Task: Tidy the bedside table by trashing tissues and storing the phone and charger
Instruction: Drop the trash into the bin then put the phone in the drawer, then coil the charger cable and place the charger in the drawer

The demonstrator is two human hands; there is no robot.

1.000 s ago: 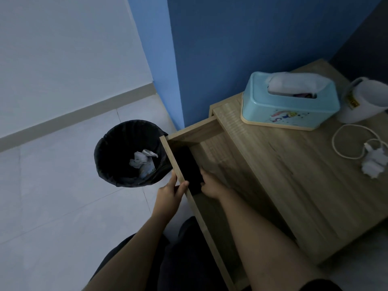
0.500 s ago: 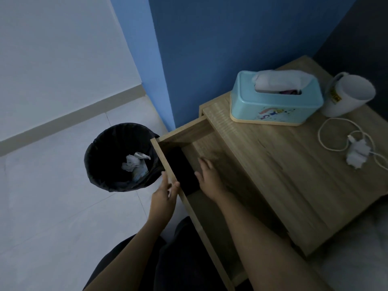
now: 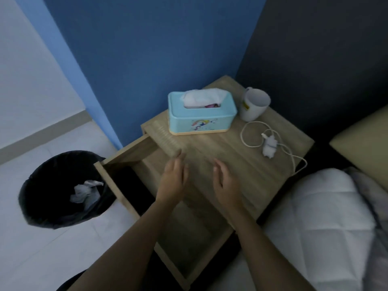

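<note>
1. We see a matt, grained wood table [image 3: 220,148] and drawer [image 3: 189,238].
2. We see a smooth, glossy plastic tissue box [image 3: 201,120].
3. We see crumpled paper tissues [image 3: 86,191] in a bin [image 3: 42,198] lined with black plastic.
4. We see a smooth white mug [image 3: 254,106], a smooth charger [image 3: 269,144] and quilted cloth bedding [image 3: 327,217].

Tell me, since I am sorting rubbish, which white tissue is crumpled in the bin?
The crumpled tissue lying inside the black bin on the floor; the other tissue sticks out of the blue tissue box.
</note>
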